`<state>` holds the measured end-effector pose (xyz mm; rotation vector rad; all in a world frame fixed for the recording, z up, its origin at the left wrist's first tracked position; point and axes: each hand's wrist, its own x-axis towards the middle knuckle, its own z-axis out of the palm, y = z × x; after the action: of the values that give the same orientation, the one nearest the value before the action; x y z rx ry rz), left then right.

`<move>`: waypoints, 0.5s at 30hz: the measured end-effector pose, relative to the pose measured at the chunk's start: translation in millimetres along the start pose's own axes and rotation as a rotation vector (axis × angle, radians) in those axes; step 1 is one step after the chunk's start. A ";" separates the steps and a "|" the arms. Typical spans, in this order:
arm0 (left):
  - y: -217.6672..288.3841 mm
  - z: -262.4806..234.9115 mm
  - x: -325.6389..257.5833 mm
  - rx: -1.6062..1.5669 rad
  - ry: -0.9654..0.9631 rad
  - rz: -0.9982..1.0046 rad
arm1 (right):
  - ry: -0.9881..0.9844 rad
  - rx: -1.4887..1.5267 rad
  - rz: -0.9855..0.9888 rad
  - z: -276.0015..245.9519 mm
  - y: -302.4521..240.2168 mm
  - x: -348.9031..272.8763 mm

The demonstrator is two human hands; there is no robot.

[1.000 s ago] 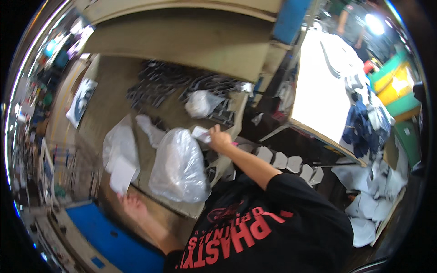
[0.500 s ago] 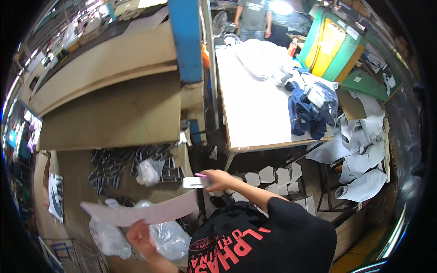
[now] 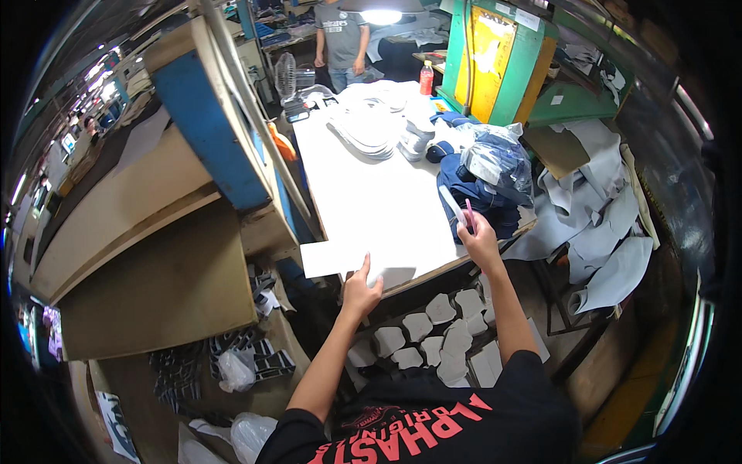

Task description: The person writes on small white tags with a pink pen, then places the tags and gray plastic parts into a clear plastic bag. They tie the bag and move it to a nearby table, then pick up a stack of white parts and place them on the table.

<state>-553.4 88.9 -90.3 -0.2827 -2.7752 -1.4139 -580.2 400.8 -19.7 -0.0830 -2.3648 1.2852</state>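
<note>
At the near left corner of the white-topped table, my left hand [image 3: 362,292] is closed on a white sheet [image 3: 328,259]. The sheet's left end juts past the table edge; its right part blends into the bright tabletop [image 3: 402,220]. My right hand [image 3: 481,236] is raised by the table's near right side. It grips a pink pen [image 3: 469,210] together with a flat white piece [image 3: 452,204], seen nearly edge-on. Just beyond that hand lies a pile of navy fabric [image 3: 483,209] with a clear plastic bag [image 3: 498,158] on it.
Stacked white curved pieces [image 3: 367,135] and a red bottle [image 3: 426,78] stand farther back on the table. White cut pieces [image 3: 440,309] lie below its near edge. A blue post [image 3: 205,127] rises at left, grey sheets [image 3: 610,271] hang at right. A person [image 3: 342,46] stands beyond.
My view has swung right toward the table. My left hand has carried the sheet from the bagged items to the table corner. My right hand has moved right with the pen and white piece.
</note>
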 end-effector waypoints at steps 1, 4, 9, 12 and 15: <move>-9.9 15.6 13.4 0.166 0.022 -0.010 | 0.048 0.031 -0.042 3.5 -3.5 11.5; -32.3 44.0 32.5 0.586 0.049 -0.055 | -0.006 -0.022 0.034 9.9 -9.4 48.3; -37.0 54.8 36.6 0.673 0.005 -0.120 | 0.041 -0.260 -0.067 44.9 2.6 133.8; -32.3 52.4 39.7 0.652 0.002 -0.132 | 0.099 -0.311 -0.055 70.4 18.1 196.3; -30.5 50.2 43.3 0.661 -0.012 -0.144 | 0.081 -0.387 0.048 87.2 38.1 255.9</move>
<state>-597.7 118.3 -140.4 -0.0727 -3.1125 -0.4367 -851.8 420.2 -0.9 -0.3057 -2.5208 0.8111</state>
